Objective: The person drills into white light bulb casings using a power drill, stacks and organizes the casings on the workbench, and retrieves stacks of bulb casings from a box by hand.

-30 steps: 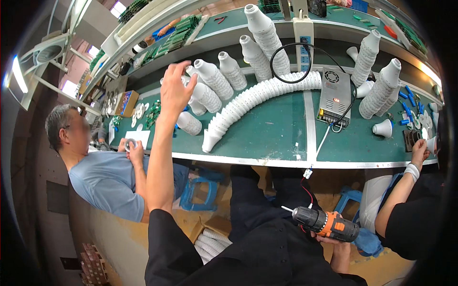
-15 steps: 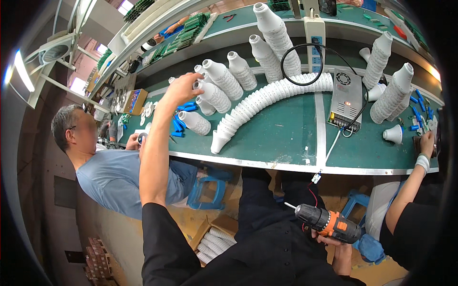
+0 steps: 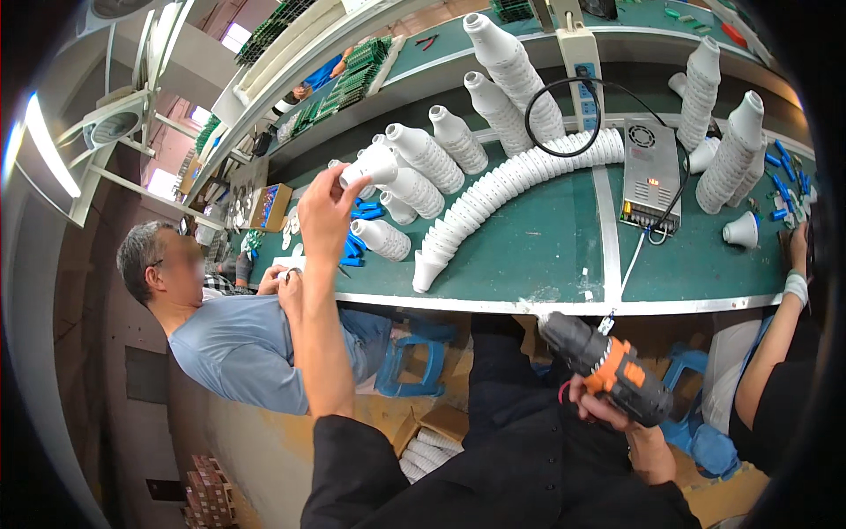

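Observation:
My left hand (image 3: 324,210) is raised over the left part of the bench, pinching a white cone-shaped plastic housing (image 3: 377,164) between thumb and fingers. Behind it stand stacks of nested housings (image 3: 425,157) of the same kind. My right hand (image 3: 606,407) is wrapped round the grip of a black and orange cordless drill (image 3: 624,370). The drill is held in front of the bench's near edge, its nose toward the upper left; the tip looks blurred. A long curved row of nested white housings (image 3: 498,189) lies on the green bench (image 3: 529,256).
A metal power supply (image 3: 650,176) with a black cable sits right of the row. A co-worker in blue (image 3: 238,339) sits at the left; another person's arm (image 3: 775,339) is at the right. A cardboard box (image 3: 445,423) of white housings stands below. Blue cylinders (image 3: 780,189) lie at the right.
My left hand has taken hold of a white housing and lifted it off the stacks. The drill has risen toward the bench edge, tilting more steeply. The whole view has shifted slightly.

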Demonstrator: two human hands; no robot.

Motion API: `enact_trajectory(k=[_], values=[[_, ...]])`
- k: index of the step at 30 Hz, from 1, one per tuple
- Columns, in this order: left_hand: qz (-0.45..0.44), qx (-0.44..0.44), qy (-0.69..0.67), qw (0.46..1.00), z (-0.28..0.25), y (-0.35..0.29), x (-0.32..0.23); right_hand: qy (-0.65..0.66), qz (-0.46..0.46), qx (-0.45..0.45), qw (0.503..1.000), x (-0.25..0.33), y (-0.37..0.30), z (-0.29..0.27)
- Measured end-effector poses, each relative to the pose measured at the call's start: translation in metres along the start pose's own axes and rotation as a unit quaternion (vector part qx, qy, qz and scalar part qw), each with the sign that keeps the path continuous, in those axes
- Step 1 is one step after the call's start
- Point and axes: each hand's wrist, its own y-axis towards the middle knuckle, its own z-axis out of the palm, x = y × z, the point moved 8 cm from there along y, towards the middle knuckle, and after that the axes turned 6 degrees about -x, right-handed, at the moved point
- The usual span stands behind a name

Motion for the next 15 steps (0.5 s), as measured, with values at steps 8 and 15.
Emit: enact_trajectory(k=[8,15], values=[[-0.027,-0.162,-0.159,0.973,-0.012,-0.086,-0.039,0.076,-0.084,0.044,0.993,0.062,0.081,0.060],[-0.009,-0.143,-0.166,0.976,0.003,-0.094,-0.079,0.062,-0.092,0.057,0.992,0.048,0.087,0.061]])
